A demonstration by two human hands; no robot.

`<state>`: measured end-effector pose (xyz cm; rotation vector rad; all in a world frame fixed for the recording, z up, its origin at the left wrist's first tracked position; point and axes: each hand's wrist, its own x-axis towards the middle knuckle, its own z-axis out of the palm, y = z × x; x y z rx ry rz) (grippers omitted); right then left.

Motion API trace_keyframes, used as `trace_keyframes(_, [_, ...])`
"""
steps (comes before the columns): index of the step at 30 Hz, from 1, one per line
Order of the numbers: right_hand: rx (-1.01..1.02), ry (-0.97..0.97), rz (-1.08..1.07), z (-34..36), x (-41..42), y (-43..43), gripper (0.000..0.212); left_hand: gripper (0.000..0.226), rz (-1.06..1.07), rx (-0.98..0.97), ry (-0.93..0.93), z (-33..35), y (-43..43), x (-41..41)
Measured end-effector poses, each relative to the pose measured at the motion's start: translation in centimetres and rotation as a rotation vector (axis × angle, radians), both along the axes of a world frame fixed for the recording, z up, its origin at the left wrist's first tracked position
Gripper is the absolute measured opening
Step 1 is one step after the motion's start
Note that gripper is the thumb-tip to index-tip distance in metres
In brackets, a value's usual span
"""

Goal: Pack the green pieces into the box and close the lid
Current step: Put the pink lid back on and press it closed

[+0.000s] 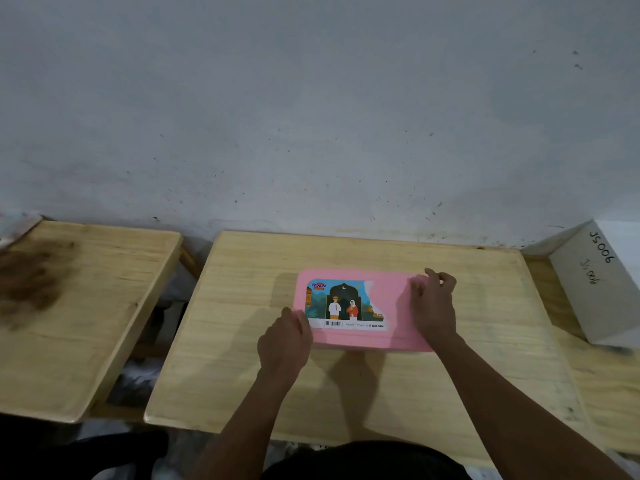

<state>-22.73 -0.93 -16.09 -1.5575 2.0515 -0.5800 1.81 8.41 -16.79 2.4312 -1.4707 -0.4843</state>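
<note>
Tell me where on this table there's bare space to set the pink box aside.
The middle table is bare left of the pink box, up to its left edge, and along the near edge in front of both hands. The strip behind the box toward the wall is free too. Right of the right hand is open until the white carton. The left hand crowds the box's near left corner.

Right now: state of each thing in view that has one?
Pink plastic box: lid down, looks closed, flat on the light wooden table.
Left hand: touching the box's near-left corner.
Right hand: resting on the lid's right end.
Green pieces: none visible.
</note>
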Motion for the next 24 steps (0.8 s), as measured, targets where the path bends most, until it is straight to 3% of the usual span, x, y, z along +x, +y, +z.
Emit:
trace_keyframes(2, [0.004, 0.054, -0.003, 0.0, 0.1, 0.3, 0.044, 0.034, -0.028, -0.059, 0.044, -0.3, -0.1, -0.2])
trace_keyframes(8, [-0.101, 0.232, 0.129, -0.2, 0.8, 1.6, 0.039, 0.054, -0.150, -0.104, 0.028, -0.3, -1.9, -1.1])
trace_keyframes(17, [0.012, 0.137, 0.189, -1.4, 0.0, 0.1, 0.047, 0.048, -0.073, -0.107, 0.094, -0.7, -4.0, -1.5])
trace_keyframes(21, [-0.057, 0.357, 0.247, -1.8, 0.4, 0.5, 0.058, 0.048, -0.136, -0.152, -0.030, -1.4, -4.1, -1.6])
trace_keyframes(24, [-0.077, 0.397, 0.331, -2.1, 0.7, 0.6, 0.064, 0.055, -0.231, -0.166, -0.105, -1.9, -4.3, -1.3])
